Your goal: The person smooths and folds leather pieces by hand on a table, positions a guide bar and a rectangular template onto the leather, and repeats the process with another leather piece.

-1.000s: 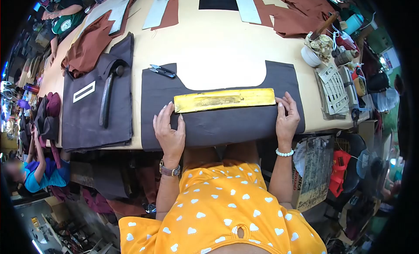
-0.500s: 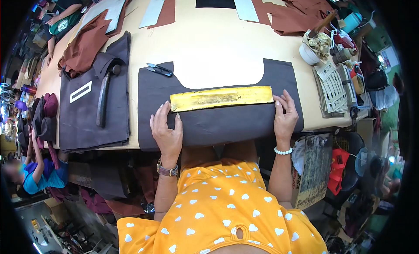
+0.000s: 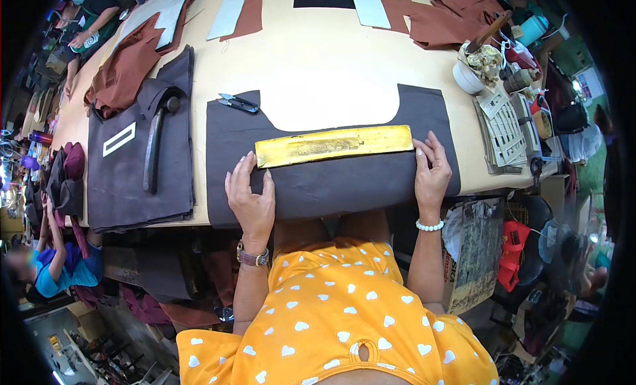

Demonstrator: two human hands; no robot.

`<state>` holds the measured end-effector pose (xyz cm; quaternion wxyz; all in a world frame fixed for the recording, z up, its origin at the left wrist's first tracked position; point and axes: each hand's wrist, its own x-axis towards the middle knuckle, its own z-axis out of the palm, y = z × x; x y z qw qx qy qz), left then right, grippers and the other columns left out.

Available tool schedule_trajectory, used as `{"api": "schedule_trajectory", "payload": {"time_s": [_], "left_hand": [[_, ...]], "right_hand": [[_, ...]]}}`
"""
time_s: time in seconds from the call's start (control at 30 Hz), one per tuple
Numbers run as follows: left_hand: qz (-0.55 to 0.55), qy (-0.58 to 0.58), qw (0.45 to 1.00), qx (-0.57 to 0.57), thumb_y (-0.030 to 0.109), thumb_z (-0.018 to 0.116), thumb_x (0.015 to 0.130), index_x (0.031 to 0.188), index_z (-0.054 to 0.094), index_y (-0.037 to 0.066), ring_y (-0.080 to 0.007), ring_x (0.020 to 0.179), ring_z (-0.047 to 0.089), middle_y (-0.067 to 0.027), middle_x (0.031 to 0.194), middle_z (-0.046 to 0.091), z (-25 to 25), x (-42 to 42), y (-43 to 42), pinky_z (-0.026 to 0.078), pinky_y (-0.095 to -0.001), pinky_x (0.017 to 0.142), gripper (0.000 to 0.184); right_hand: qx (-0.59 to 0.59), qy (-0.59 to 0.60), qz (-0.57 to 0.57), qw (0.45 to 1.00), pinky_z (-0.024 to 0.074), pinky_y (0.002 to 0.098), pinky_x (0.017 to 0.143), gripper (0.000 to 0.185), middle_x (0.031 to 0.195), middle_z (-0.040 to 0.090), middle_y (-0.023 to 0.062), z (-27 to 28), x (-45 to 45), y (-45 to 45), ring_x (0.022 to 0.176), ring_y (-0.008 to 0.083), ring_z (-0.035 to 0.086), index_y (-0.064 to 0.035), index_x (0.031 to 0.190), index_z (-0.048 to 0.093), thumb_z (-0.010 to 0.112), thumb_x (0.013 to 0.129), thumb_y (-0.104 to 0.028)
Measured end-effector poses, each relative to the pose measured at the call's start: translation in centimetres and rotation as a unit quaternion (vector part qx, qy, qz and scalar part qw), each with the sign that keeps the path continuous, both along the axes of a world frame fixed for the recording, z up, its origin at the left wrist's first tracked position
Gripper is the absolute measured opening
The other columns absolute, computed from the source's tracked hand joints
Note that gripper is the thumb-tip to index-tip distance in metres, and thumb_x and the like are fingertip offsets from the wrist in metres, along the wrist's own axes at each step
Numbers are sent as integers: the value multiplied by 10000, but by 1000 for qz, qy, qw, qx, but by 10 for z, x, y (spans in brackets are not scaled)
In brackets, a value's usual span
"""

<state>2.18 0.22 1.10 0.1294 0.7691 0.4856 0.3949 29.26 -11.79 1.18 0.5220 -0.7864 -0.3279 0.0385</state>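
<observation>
A long yellow bar (image 3: 331, 145) with a dark worn patch lies across a dark cloth piece (image 3: 318, 183) with a wide notch in its far edge. My left hand (image 3: 252, 199) rests on the cloth, its fingertips at the bar's left end, thumb and fingers apart. At the right end, my right hand (image 3: 432, 176) has its fingertips against or close beside the bar, fingers apart. Small thread snips (image 3: 238, 103) lie on the cloth's upper left part.
On the left, a hammer (image 3: 154, 143) and a pale rectangular frame (image 3: 119, 139) lie on stacked dark cloth (image 3: 106, 186). A white bowl (image 3: 468, 77), card templates (image 3: 503, 130) and scissors (image 3: 536, 168) stand or lie at right. Two people are at the left.
The table and everything on it appear slightly further left and up in the view. Both hands remain at the bar's ends with little change.
</observation>
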Motion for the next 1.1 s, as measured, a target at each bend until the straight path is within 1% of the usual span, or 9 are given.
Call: {"api": "schedule_trajectory", "payload": {"time_s": [0.37, 0.47, 0.67, 0.77, 1.0, 1.1], "left_hand": [[1, -4, 1000, -1, 2, 650, 758, 1160, 571, 4, -269, 986, 585, -120, 1053, 652, 0, 1, 0, 408, -375, 917, 410], [-5, 0, 999, -37, 72, 642, 781, 1192, 554, 57, -276, 1113, 542, -94, 1133, 617, -4, -2, 0, 329, -476, 1010, 421], [-6, -2, 999, -41, 74, 641, 783, 1187, 560, 62, -280, 1123, 536, -88, 1145, 616, -3, -2, 0, 327, -479, 1013, 411], [-4, 11, 1000, 11, 4, 645, 764, 1154, 581, 11, -270, 1016, 583, -119, 1078, 644, 0, 0, 0, 392, -379, 940, 395], [-4, 7, 1000, 3, 6, 646, 766, 1156, 583, 15, -270, 1024, 583, -121, 1086, 643, 0, 1, 0, 384, -385, 953, 395], [-5, 7, 1000, 6, 9, 647, 765, 1155, 583, 15, -274, 1032, 579, -125, 1089, 641, -1, 0, 1, 382, -392, 958, 396]], "right_hand": [[6, -7, -2, 1000, 390, 335, 963, 353, 987, 694, 108, -2, 0, 1, 1064, 227, 578, 66, 1191, 537, 580, 856, -37], [-4, -20, -2, 1000, 391, 334, 961, 356, 979, 696, 106, 0, -1, 0, 1056, 225, 581, 64, 1192, 538, 583, 854, -40], [-1, -30, -2, 1000, 398, 332, 954, 357, 968, 698, 107, 0, -2, 0, 1032, 219, 591, 63, 1191, 539, 588, 854, -43], [4, -26, -4, 1000, 407, 329, 945, 349, 970, 697, 110, -1, -1, 0, 1026, 220, 595, 63, 1187, 542, 586, 858, -42], [-12, -35, -11, 999, 417, 326, 934, 338, 974, 696, 111, 4, -4, 0, 1022, 221, 599, 60, 1183, 548, 583, 862, -39], [2, -37, -5, 999, 422, 330, 930, 345, 965, 698, 109, -1, -1, 0, 1015, 222, 603, 62, 1188, 543, 584, 861, -39]]}}
